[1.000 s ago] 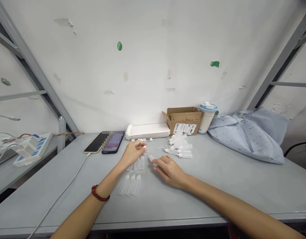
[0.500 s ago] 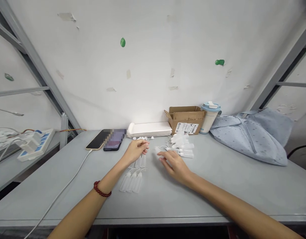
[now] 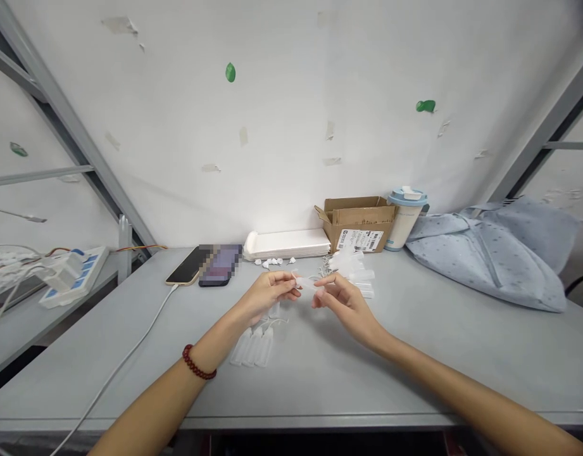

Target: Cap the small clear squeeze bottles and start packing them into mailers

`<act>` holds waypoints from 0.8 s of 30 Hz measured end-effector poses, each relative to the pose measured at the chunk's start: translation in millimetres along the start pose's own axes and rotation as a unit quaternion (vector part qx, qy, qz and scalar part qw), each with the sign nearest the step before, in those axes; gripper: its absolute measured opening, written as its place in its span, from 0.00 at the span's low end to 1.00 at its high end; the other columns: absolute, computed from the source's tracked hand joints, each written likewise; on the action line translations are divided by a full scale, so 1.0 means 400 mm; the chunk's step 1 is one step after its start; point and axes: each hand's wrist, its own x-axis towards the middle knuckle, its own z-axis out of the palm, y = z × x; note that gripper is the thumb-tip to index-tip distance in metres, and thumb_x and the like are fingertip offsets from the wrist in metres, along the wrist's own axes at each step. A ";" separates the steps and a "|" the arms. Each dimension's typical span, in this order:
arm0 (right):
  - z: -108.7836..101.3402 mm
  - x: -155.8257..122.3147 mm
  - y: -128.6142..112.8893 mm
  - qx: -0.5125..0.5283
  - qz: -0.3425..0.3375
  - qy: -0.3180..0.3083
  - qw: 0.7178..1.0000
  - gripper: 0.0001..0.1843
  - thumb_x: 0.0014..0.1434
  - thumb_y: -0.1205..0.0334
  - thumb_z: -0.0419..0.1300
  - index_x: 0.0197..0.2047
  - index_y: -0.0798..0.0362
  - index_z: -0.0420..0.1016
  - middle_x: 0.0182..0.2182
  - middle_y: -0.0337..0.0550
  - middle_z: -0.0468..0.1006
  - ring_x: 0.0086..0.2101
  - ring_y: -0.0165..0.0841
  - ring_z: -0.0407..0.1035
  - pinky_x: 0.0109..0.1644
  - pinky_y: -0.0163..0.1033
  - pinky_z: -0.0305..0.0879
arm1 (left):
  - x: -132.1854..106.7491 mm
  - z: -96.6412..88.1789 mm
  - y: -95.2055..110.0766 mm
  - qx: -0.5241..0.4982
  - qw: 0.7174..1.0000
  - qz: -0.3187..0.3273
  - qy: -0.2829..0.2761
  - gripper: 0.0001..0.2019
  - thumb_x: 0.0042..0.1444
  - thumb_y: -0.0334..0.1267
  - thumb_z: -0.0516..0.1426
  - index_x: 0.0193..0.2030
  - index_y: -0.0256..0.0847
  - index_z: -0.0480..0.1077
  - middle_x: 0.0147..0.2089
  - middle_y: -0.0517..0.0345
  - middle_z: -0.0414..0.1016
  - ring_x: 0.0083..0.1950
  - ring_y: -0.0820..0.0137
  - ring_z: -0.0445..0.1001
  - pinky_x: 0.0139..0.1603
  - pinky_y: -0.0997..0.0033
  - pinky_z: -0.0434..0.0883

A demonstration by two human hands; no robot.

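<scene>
Between my two hands, just above the table, a small translucent squeeze bottle [image 3: 308, 284] lies nearly level. My left hand [image 3: 268, 294] pinches its left end, where the fingers hide the neck. At the other end, the thumb and fingers of my right hand [image 3: 344, 304] close on the bottle's body. Below my left wrist, several like bottles [image 3: 253, 348] with thin bent tubes lie side by side. Beyond my right hand is a pile of more bottles [image 3: 351, 265]. Small white caps [image 3: 273, 261] sit behind my left hand.
At the back stand a white stack of packs [image 3: 288, 244], an open cardboard box [image 3: 362, 225] and a lidded cup [image 3: 404, 221]. A blue cloth bag [image 3: 490, 266] lies right. Two phones [image 3: 219, 266] lie left, with a white cable [image 3: 130, 358] running to the front edge.
My right hand has brought a bottle leftward from beside the pile, and my left hand has moved right to meet it. Both hands now grip it. The view has shifted slightly.
</scene>
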 end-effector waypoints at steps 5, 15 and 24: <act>-0.008 0.006 0.000 0.057 0.030 0.018 0.998 0.08 0.57 0.57 0.53 0.38 0.52 0.64 0.22 0.36 0.73 0.28 0.30 0.67 0.36 0.38 0.61 | -0.003 0.004 0.010 -0.004 1.000 0.022 0.008 0.10 0.48 0.40 0.61 0.35 0.36 0.74 0.49 0.51 0.70 0.37 0.73 0.72 0.45 0.68 0.67; -0.016 0.023 0.013 0.139 0.070 0.017 0.988 0.09 0.55 0.55 0.54 0.34 0.52 0.63 0.19 0.35 0.71 0.24 0.29 0.63 0.34 0.38 0.59 | -0.009 0.018 0.010 0.028 0.999 0.025 0.019 0.10 0.45 0.38 0.63 0.33 0.34 0.74 0.38 0.53 0.75 0.35 0.72 0.74 0.44 0.69 0.68; -0.023 0.025 0.029 0.040 0.046 0.000 0.998 0.12 0.59 0.52 0.51 0.36 0.52 0.63 0.23 0.38 0.75 0.27 0.29 0.67 0.36 0.37 0.62 | -0.024 0.047 0.018 0.034 0.996 0.038 0.074 0.10 0.44 0.38 0.64 0.32 0.34 0.73 0.30 0.55 0.77 0.36 0.66 0.77 0.40 0.71 0.71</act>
